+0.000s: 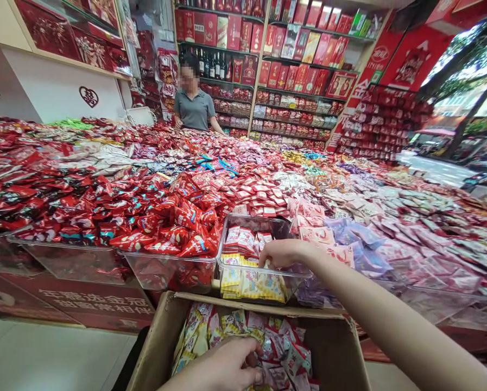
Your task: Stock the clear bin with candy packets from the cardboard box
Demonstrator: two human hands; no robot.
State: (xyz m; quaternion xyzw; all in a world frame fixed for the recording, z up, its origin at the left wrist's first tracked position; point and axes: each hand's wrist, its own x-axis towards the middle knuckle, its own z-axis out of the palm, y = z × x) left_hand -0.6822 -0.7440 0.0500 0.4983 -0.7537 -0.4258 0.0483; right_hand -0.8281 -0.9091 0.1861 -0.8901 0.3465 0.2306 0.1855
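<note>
My left hand point(233, 363) reaches down into an open cardboard box point(336, 347) at the bottom centre. Its fingers are curled over small candy packets point(292, 355), yellow-white and pink-red ones; what lies within the fingers is hidden. My right hand point(282, 253) dips into a clear plastic bin point(263, 266) just beyond the box. Its fingers bend downward, closed, touching the packets there, and I cannot see what they hold. Red-and-white packets point(240, 239) sit at the back of this bin, with yellow-white packets point(237, 279) along its front.
Bins of red wrapped sweets point(186, 239) stand to the left, pink and purple packets point(357, 244) to the right. A long heaped candy display stretches away. Behind it stands a person in a grey shirt point(194, 111), before shelves of red boxes point(304, 76).
</note>
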